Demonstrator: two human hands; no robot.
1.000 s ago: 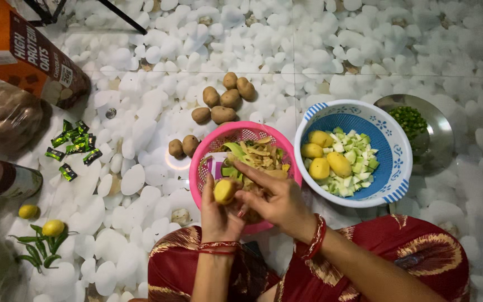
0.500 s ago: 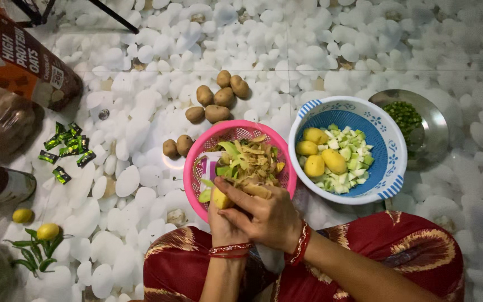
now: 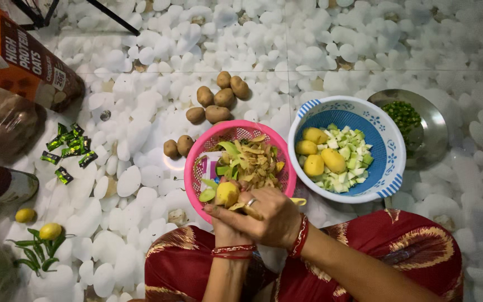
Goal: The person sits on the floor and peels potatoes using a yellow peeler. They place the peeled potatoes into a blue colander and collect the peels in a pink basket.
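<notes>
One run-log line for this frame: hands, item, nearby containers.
left hand: holds half-peeled yellow potato | right hand: on potato, over round pink plastic basket | round blue-and-white bowl: peeled potatoes

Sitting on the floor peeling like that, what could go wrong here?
The half-peeled potato looks wet and sits mostly in the left hand under the right hand; it might slip. A peel strip hangs over the pink basket rim and may fall outside. The loose unpeeled potatoes on the floor could roll away.
</notes>
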